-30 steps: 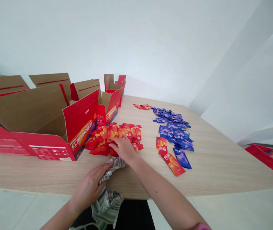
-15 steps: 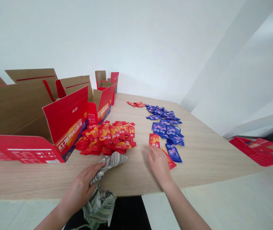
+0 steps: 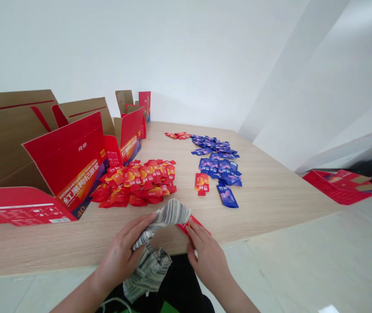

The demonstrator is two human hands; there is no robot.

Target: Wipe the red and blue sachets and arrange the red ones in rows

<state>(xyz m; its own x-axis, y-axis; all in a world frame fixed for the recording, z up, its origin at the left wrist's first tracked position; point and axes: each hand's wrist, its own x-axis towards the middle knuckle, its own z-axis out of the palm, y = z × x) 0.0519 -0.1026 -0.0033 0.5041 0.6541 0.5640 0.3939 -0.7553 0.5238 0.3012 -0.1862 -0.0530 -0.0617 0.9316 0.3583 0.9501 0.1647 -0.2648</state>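
My left hand [image 3: 121,252] is closed around a grey-striped cloth [image 3: 173,211], part of which hangs past the table's front edge. Near that edge my right hand [image 3: 205,248] grips a red sachet [image 3: 200,222], and the cloth's end touches or nearly touches it. A heap of red sachets [image 3: 140,182] lies just beyond my left hand. Farther right, a single red sachet [image 3: 202,182] rests flat beside a blue sachet [image 3: 227,196]. Several more blue sachets [image 3: 217,150] spread out behind them. A few red sachets [image 3: 177,135] lie at the back.
Open red cartons [image 3: 78,161] with brown insides stand along the table's left side, and smaller ones [image 3: 132,126] stand farther back. A white wall [image 3: 186,56] rises behind the table [image 3: 264,191]. Another red box [image 3: 339,184] is off the table at the right.
My right hand has drawn a red sachet leftward and toward the table's front edge, away from the blue ones. My left hand has carried the cloth rightward to meet it. The view has shifted slightly.
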